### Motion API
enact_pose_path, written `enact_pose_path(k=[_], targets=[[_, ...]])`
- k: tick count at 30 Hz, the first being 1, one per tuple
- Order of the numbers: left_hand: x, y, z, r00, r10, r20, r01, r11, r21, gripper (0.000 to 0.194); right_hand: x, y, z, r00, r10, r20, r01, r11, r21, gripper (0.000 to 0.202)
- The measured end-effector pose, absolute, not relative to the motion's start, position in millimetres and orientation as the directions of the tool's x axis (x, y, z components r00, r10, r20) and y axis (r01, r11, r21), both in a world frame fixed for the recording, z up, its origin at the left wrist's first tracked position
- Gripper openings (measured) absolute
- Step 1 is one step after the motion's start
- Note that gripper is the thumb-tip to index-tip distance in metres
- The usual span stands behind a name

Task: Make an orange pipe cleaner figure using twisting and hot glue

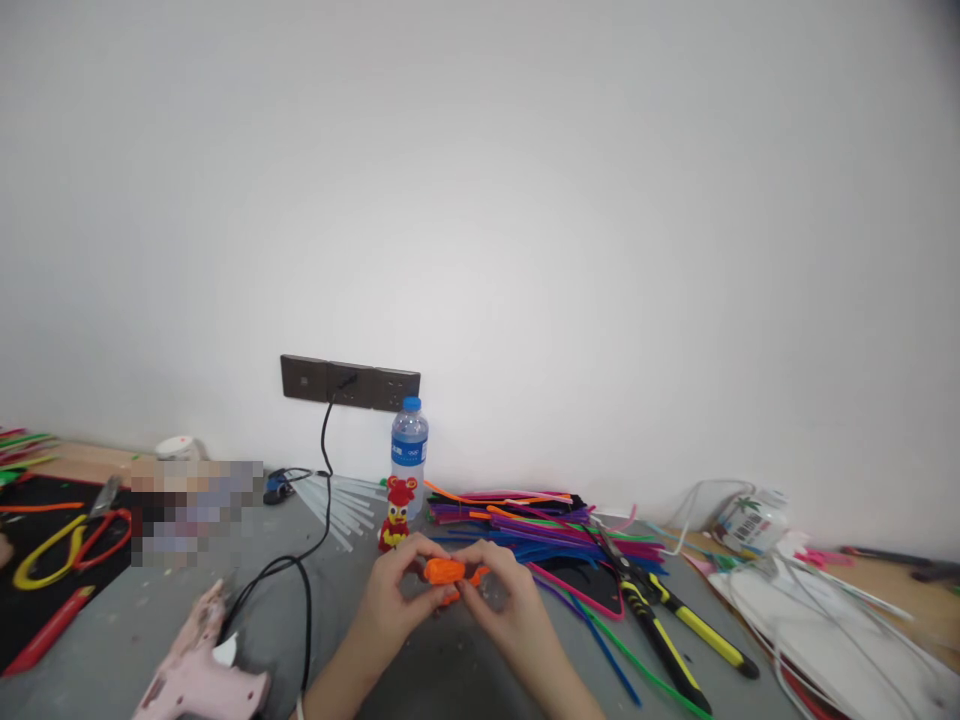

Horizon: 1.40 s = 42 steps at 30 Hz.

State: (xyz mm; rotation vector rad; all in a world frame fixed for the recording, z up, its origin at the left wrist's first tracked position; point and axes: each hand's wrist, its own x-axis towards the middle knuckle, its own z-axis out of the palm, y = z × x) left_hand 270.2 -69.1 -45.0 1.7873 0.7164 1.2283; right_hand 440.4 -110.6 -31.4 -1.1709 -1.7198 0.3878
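Note:
Between my two hands is a small orange pipe-cleaner piece (444,571), held just above the grey table mat. Fingers and thumb of my left hand (401,590) pinch it from the left. My right hand (504,590) grips its right side, where a thin orange end sticks out. The fingers cover part of its shape. Just behind my left hand stands a red and yellow bear figure (399,512). A water bottle (409,450) with a blue cap is upright behind the bear.
A pink glue gun (202,670) lies at lower left, its black cable (306,580) running to a wall socket (351,384). Colourful pipe cleaners (525,530) and yellow-black pliers (660,620) lie to the right. Clear glue sticks (337,508) and scissors (75,545) are on the left.

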Motion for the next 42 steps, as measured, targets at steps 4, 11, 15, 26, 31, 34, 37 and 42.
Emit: enact_pose_path(k=[4,11,15,26,31,34,37,42], targets=[[270.8,-68.2,-42.7,0.334,0.809,0.484,-0.003,-0.512,0.859,0.016,441.3,-110.1,-32.3,-0.060,0.827,0.558,0.546,0.496,-0.676,0.023],[271.0,-69.2,-43.3,0.325,0.790,0.520,0.017,-0.555,0.832,0.013,439.8,-113.6,-27.7,-0.098,0.802,0.590,0.599,0.520,-0.608,0.022],[270.3,-69.6,-43.8,0.329,0.779,0.534,0.024,-0.572,0.820,0.013,439.8,-114.7,-25.6,-0.118,0.786,0.607,0.617,0.537,-0.575,0.025],[270.9,-71.6,-40.0,0.305,0.715,0.629,0.106,-0.682,0.724,0.012,444.8,-111.5,-30.8,-0.116,0.732,0.671,0.623,0.580,-0.525,0.031],[272.0,-72.7,-40.2,0.282,0.700,0.656,0.131,-0.706,0.696,0.012,443.1,-112.9,-28.9,-0.114,0.743,0.659,0.627,0.569,-0.532,0.029],[271.0,-72.6,-41.7,0.281,0.692,0.665,0.142,-0.715,0.684,0.013,442.6,-113.8,-26.7,-0.119,0.755,0.644,0.634,0.557,-0.536,0.028],[270.6,-72.2,-42.2,0.268,0.700,0.662,0.159,-0.709,0.687,0.014,442.9,-113.5,-26.0,-0.124,0.756,0.643,0.640,0.556,-0.530,0.027],[271.4,-73.7,-41.0,0.288,0.725,0.626,0.155,-0.680,0.716,0.013,443.5,-112.9,-26.9,-0.125,0.746,0.654,0.638,0.565,-0.523,0.029]])
